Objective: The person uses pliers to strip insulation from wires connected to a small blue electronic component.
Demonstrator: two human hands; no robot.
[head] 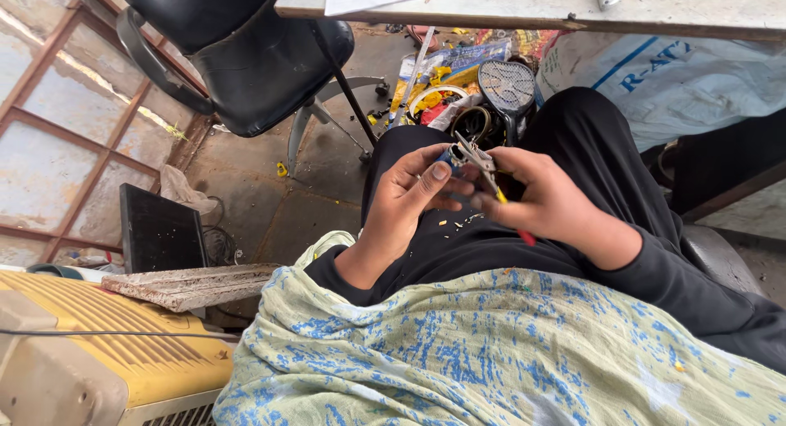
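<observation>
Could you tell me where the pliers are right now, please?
In the head view, just right of centre, the pliers are gripped in the right hand over the person's lap, their tip meeting the left hand fingertips.

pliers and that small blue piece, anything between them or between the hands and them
Nothing visible does. The right hand grips the pliers, whose tip sits right at the small blue piece pinched by the left hand. Whether tip and piece touch is too small to tell.
</observation>
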